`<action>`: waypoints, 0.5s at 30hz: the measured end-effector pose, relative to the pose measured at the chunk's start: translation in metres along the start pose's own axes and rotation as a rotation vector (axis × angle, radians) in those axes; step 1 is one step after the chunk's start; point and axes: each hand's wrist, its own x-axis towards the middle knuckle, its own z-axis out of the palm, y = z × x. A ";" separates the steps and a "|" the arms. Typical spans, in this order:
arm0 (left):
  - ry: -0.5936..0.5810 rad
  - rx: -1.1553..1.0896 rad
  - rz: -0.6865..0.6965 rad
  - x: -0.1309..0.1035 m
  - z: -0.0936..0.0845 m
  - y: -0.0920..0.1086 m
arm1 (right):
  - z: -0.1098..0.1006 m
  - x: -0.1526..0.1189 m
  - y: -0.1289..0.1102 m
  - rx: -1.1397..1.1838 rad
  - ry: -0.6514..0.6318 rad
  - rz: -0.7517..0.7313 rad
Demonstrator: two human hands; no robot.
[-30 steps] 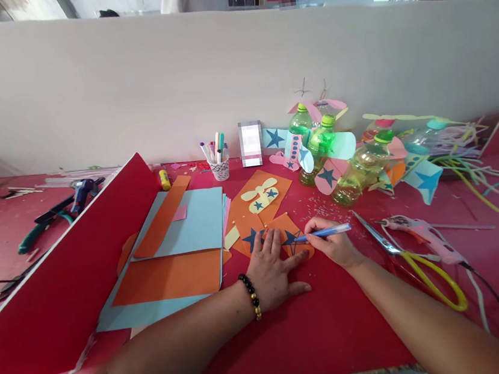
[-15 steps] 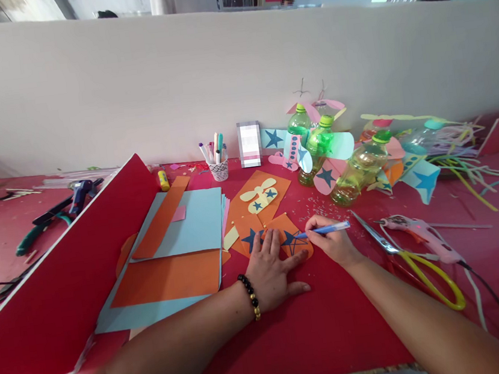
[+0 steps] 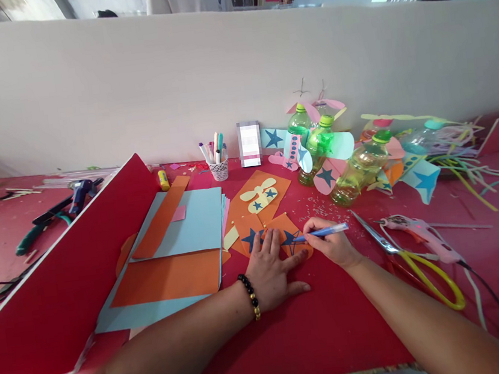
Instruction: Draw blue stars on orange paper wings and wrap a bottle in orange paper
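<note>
Nearest, the left hand (image 3: 273, 275) presses, fingers spread, over orange paper (image 3: 284, 229) on the red table (image 3: 295, 339); the right hand (image 3: 333, 243) grips a blue pen (image 3: 328, 231), its tip apparently touching a star. Beyond stand plastic bottles (image 3: 356, 168).

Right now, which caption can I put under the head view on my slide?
Left hand flat on orange paper, right hand holding a blue pen at a dark blue star.

Blue pen (image 3: 326, 231) — shifted slightly left.
</note>
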 end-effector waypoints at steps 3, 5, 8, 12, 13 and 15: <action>-0.004 0.004 0.003 0.000 -0.001 0.000 | 0.000 0.000 -0.001 0.017 -0.018 -0.005; -0.008 0.009 0.004 0.000 -0.002 0.000 | 0.000 0.000 -0.002 0.027 -0.047 -0.001; -0.008 0.014 0.003 0.001 -0.001 0.000 | 0.000 0.000 -0.002 0.009 -0.027 -0.003; -0.001 0.014 0.001 0.001 0.000 0.000 | 0.000 0.000 -0.002 0.014 -0.016 -0.007; -0.001 0.012 0.001 0.001 0.000 0.000 | 0.000 0.000 -0.002 0.017 -0.030 -0.005; 0.000 0.008 0.003 0.001 0.001 0.000 | 0.000 0.000 -0.002 0.006 -0.040 -0.002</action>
